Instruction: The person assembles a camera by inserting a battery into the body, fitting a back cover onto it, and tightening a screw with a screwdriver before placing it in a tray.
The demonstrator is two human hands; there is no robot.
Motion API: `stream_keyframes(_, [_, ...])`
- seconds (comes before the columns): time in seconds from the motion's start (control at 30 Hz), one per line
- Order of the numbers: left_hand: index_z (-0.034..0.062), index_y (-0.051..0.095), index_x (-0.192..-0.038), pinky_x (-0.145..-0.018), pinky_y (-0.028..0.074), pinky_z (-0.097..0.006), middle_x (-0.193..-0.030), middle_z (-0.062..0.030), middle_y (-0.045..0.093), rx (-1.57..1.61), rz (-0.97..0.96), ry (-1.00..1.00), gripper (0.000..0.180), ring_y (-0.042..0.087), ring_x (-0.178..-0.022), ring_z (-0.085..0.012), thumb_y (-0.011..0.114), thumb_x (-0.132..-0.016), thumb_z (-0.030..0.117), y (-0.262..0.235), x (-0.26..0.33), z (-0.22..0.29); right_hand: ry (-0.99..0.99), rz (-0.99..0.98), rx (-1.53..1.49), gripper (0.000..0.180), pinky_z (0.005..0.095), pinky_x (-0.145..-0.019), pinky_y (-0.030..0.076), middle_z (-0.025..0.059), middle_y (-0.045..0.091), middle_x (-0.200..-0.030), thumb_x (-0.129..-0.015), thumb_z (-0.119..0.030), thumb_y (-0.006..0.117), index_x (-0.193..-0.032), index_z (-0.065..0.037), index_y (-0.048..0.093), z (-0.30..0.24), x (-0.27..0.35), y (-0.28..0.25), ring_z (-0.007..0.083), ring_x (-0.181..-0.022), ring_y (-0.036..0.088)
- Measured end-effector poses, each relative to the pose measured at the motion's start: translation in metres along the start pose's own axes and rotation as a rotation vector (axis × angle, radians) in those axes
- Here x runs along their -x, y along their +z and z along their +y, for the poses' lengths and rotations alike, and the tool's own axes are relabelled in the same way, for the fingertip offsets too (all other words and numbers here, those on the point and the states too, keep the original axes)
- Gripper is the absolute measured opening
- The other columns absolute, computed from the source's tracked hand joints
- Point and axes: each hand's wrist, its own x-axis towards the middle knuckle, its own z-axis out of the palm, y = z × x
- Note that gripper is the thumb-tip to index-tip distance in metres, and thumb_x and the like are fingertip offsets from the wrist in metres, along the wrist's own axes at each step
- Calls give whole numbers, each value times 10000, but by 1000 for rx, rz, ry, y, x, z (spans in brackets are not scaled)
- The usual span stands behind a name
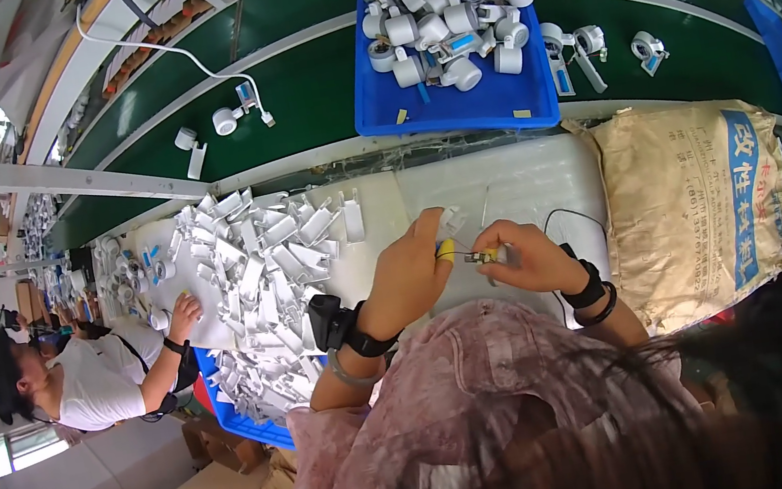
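In the head view, the right hand (530,259) pinches a small electronic part (484,256) between thumb and fingertips, the part reaching out toward the other hand. The left hand (410,272) closes its fingers on a pale white piece (450,224), just beside that part; the fingers hide some of it, so its shape is hard to make out. Near the right wrist runs a thin black cable (574,214). A heap of white housings (252,296) stands left of the left hand, and a brown paper sack (679,211) bounds the right side. Ahead, a blue tray (458,120) of round white devices (456,20) sits on the green belt (310,105). Between heap and sack, the pale worktable (537,172) leaves room ahead of both hands.
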Motion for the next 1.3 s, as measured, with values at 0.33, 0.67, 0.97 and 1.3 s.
stream_keyframes(0.33, [12, 452, -1211, -520, 463, -233, -899, -63, 575, 948, -52, -242, 275, 517, -640, -79, 451, -940, 65, 20, -9, -8, -347, 221, 515, 186, 353, -822, 466, 71, 645, -838, -793, -59, 713, -977, -52, 688, 8, 8, 6, 223, -800, 587])
stream_keyframes(0.67, [15, 427, -1239, -529, 457, -237, -851, -46, 551, 886, 0, -222, 333, 501, -641, -75, 434, -907, 29, 44, -10, -2, -219, 558, 306, 184, 380, -826, 448, 66, 642, -815, -767, -11, 715, -935, -67, 663, 3, 13, 15, 245, -770, 583])
stream_keyframes(0.97, [12, 416, -1214, -525, 415, -278, -781, -84, 554, 893, -11, -85, 364, 499, -603, -110, 469, -853, 24, 42, -9, 12, -403, 603, 425, 255, 367, -808, 434, 74, 597, -914, -728, 47, 738, -933, -75, 649, 2, 9, 12, 276, -873, 531])
stream_keyframes(1.3, [17, 422, -1202, -591, 422, -229, -812, -29, 520, 816, -55, -42, 333, 480, -667, -71, 410, -869, 11, 44, -12, 16, -371, 638, 324, 262, 376, -816, 432, 75, 576, -889, -714, 39, 754, -917, -87, 648, 11, 11, 15, 281, -873, 530])
